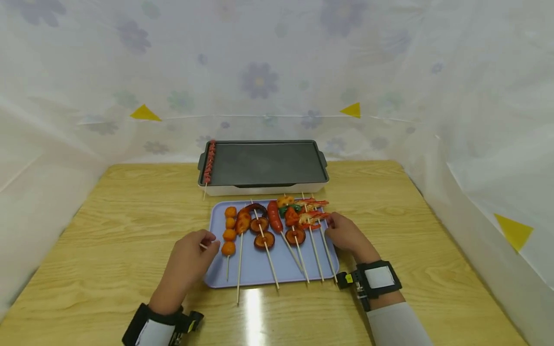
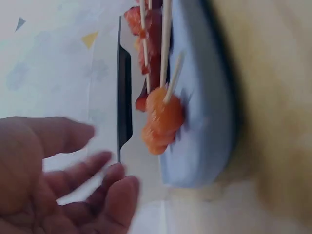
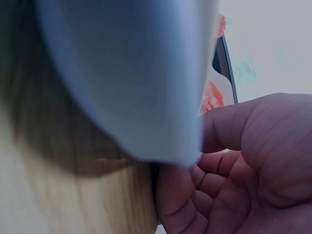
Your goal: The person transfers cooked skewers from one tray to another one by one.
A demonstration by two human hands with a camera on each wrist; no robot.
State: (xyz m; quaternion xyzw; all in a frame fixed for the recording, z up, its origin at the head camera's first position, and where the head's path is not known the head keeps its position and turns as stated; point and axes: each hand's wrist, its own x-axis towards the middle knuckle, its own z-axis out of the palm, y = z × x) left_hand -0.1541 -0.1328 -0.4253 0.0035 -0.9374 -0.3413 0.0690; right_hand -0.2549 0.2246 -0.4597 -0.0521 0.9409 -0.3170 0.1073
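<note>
A light blue tray [image 1: 255, 273] lies on the table with several food skewers on it. My right hand [image 1: 345, 233] grips the tray's right edge; in the right wrist view the thumb is at the rim and curled fingers [image 3: 178, 195] reach under it. Beside the tray's left edge is my left hand [image 1: 192, 254], fingers loosely bent and parted, holding nothing in the left wrist view. Nearest to it is a skewer of orange balls [image 1: 229, 235]. Further right are mushroom slices [image 1: 264, 240], a sausage [image 1: 274, 217] and shrimp skewers [image 1: 309, 220].
Behind the tray stands a flat black grill plate [image 1: 268, 163] on a white base, with a red meat skewer [image 1: 209, 163] along its left side. Some stick ends overhang the tray's front edge. A flowered white sheet [image 1: 259, 96] closes off the table's back and sides.
</note>
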